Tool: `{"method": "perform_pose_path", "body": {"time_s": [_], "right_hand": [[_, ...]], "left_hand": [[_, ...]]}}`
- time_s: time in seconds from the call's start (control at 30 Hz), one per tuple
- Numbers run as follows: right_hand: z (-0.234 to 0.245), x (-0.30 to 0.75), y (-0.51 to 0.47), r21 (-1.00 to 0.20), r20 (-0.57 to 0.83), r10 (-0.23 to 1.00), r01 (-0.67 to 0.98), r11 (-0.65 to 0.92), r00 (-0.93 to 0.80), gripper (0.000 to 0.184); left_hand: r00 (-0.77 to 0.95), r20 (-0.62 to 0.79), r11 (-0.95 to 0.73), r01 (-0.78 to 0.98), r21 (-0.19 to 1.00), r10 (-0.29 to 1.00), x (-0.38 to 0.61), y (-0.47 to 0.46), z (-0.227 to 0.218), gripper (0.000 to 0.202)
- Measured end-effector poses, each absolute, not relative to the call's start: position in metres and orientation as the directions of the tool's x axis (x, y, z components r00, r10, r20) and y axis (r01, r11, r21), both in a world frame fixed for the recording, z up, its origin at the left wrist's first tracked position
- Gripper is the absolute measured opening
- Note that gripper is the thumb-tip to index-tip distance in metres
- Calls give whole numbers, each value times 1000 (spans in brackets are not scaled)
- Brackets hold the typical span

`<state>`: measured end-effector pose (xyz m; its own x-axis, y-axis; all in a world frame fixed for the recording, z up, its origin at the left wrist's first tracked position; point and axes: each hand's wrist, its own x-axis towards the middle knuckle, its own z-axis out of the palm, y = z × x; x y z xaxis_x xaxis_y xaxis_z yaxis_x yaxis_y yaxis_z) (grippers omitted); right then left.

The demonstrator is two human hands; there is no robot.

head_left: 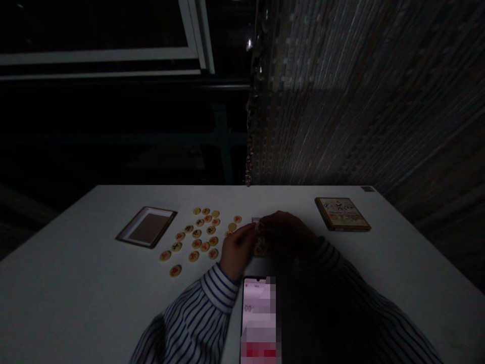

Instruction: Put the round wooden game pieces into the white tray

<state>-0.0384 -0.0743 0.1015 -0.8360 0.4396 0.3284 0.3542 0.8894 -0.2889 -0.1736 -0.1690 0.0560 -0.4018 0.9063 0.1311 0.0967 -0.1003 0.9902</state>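
Observation:
Both my hands meet over the middle of a white table (76, 283) in dim light. My left hand (237, 253) is curled, its fingers closed on a small stack of round wooden game discs (261, 246). My right hand (290, 232) lies in shadow on the other side of the same stack, fingers bent over it. To the left, several loose tan discs (197, 235) with red or black marks lie spread flat on the table.
An open shallow box tray (147, 226) lies at the left, its printed lid (342, 213) at the right back. A lit phone (259, 321) lies near the front edge between my striped sleeves. A bead curtain (341, 91) hangs behind.

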Motion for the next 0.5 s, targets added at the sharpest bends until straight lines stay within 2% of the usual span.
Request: {"method": "perform_pose_path", "body": {"time_s": [0.1,0.2,0.37,0.5], "right_hand": [[105,-37,-73,-239,313,429,366,899,-847,25],[107,-32,-71,-268,364,457,379,886,-811,22],[108,-19,-63,-351,409,468,338,873,-783,22],[109,-10,-56,-341,383,471,353,871,-795,22]], "left_hand": [[-408,162,-105,159,982,899,-175,-169,55,28],[-415,225,-86,328,941,882,-177,-170,53,29],[-287,362,-115,622,775,887,-182,-171,50,33],[-156,419,-171,747,642,894,-184,-171,43,46]]}}
